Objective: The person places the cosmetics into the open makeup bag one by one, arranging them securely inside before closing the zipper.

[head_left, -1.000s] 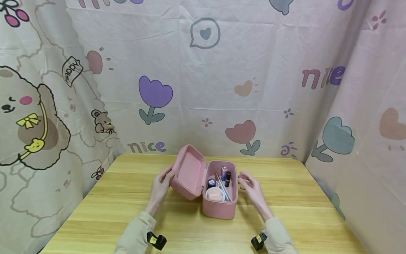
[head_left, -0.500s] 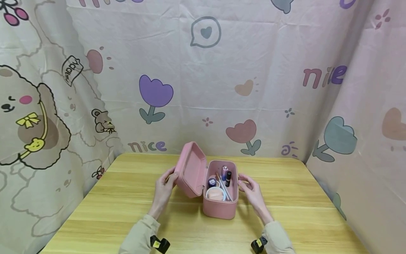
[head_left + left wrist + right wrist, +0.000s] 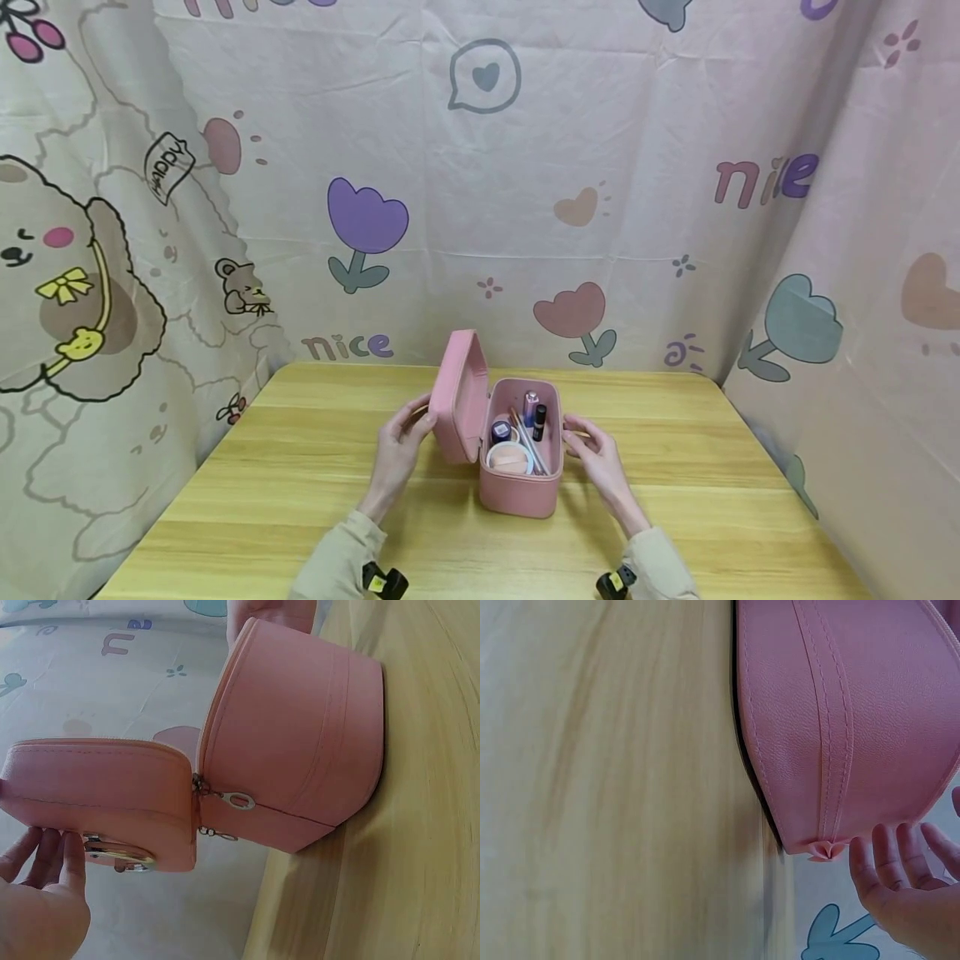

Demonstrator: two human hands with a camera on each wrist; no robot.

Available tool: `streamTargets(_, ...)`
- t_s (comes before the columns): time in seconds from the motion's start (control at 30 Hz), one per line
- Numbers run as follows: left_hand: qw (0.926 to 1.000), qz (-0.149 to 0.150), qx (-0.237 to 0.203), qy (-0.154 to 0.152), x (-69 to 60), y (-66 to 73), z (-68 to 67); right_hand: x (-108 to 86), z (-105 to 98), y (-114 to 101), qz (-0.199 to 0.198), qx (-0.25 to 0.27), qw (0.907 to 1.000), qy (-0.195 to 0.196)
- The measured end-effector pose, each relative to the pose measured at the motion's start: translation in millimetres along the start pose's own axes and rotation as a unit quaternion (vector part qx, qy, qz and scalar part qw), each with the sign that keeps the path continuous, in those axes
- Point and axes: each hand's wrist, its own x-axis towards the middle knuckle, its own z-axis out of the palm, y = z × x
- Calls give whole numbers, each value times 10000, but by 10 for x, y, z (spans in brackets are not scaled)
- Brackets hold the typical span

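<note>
A pink cosmetic case [image 3: 520,497] stands on the table with its hinged lid [image 3: 452,417] raised at the left. The left hand [image 3: 401,446] holds the lid's outer edge, fingers on its outer face by a gold-coloured handle [image 3: 124,851]. Beside the case's right wall, the right hand [image 3: 596,454] has its fingertips at the side, relaxed and bent. Inside lie a round powder puff container [image 3: 510,458], a dark-capped jar [image 3: 501,432], slim brushes [image 3: 531,450], a black tube [image 3: 539,422] and a shiny pink-purple tube [image 3: 530,407].
The wooden table [image 3: 675,500] extends on both sides of the case. A printed cloth [image 3: 450,208] hangs behind and along the sides. Zipper pulls [image 3: 238,800] dangle at the hinge side of the case.
The left hand has swung the lid further up and to the right, so it stands nearly upright. The right hand has come in closer to the case's right wall.
</note>
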Motion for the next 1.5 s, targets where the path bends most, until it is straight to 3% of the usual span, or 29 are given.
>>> streamTargets(0.23, 9980, 561, -29, -273, -30, -13, 87, -18, -12, -16, -107, -35, 9999, 58)
streamTargets(0.4, 9955, 768, -147, -530, -48, -27, 132, -39, -9, -46, -316, -55, 9994, 141)
streamTargets(0.57, 9922, 1008, 88, -724, -57, -40, 172, -51, 4, -79, -550, -74, 9982, 219)
streamTargets(0.73, 9895, 1118, 256, -881, -67, -47, 212, -57, 16, -119, -625, -44, 9977, 268)
streamTargets(0.97, 9865, 1182, 164, -1118, -71, -66, 263, -63, 20, -144, -711, 33, 9970, 295)
streamTargets(1.1, 9855, 1031, 0, -1344, -67, -79, 275, -65, 16, -143, -731, 99, 9968, 316)
streamTargets(1.2, 9879, 697, 58, -1385, -62, -106, 271, -58, 12, -143, -696, 145, 9971, 282)
streamTargets(1.37, 9936, -41, 278, -1090, -37, -202, 224, -52, 3, -141, -600, 167, 9979, 175)
streamTargets(1.5, 9930, -418, 425, -1022, -15, -300, 173, -65, 1, -144, -436, 262, 9987, 25)
